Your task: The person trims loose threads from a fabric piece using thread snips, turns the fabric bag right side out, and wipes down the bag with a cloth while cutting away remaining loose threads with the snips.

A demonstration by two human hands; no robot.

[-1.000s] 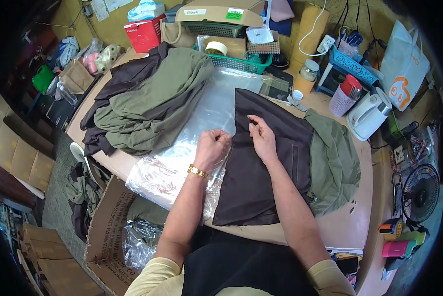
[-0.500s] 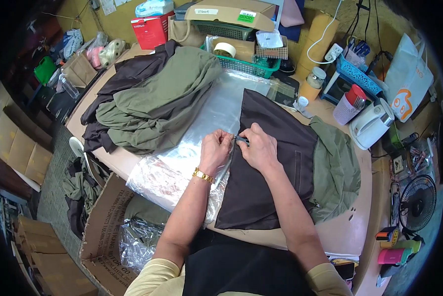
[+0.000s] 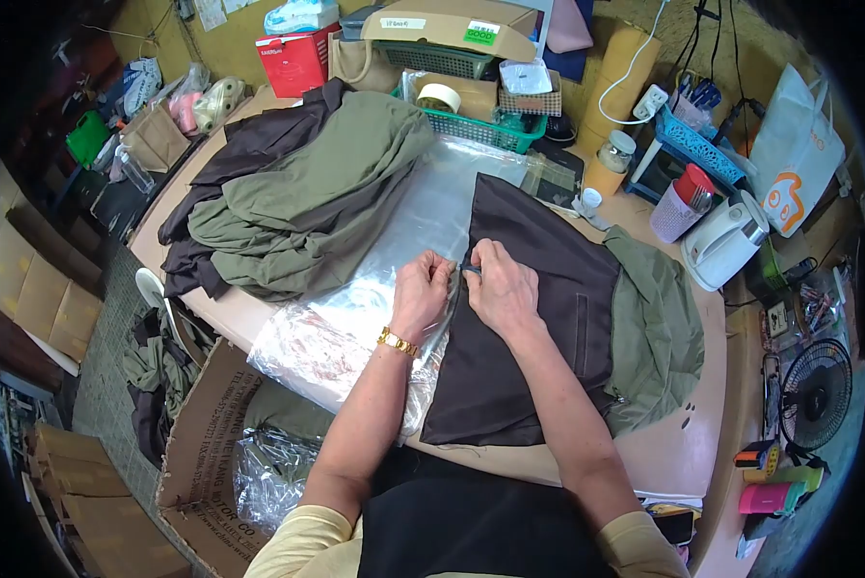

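A dark brown and olive-green garment lies spread on the table, its dark panel's left edge between my hands. My left hand, with a gold watch at the wrist, is closed, thumb and fingertips pinched at that edge. Any thread there is too small to make out. My right hand rests over the dark panel, closed around a small dark tool that looks like thread snips. The tool's tip points at my left fingertips; most of it is hidden in my fingers.
Clear plastic sheeting lies under and left of the garment. A pile of olive and dark garments sits at the back left. An open cardboard box stands below the front edge. To the right are an electric kettle and a fan.
My right hand has shifted slightly left, and its fingers have curled a little more over the tool. The dark panel's lower edge has moved slightly. My left hand has stayed almost still.
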